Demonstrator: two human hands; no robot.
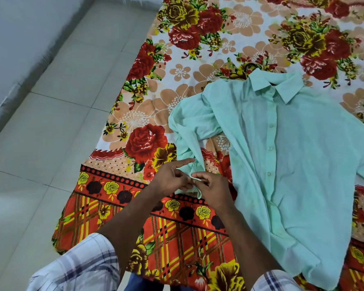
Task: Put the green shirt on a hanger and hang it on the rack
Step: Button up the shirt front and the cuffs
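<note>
Now, lower centre — left hand [171, 180] and right hand [213, 186] both pinch the sleeve cuff [198, 192] of the green shirt [292, 154], spread across the floral bedsheet [145, 91].

We see the green shirt [282, 154] in a pale mint, plain all over, its buttons the same light tone. The bedsheet [246, 19] has a white ground with large red and mustard-yellow roses, green leaves and peach blossoms. Its near border turns orange-red, with a row of yellow and dark roses above yellow-and-black plaid. The floor tiles [51, 133] are pale grey, and the person's sleeves [82, 263] are white with blue-grey checks.
</note>
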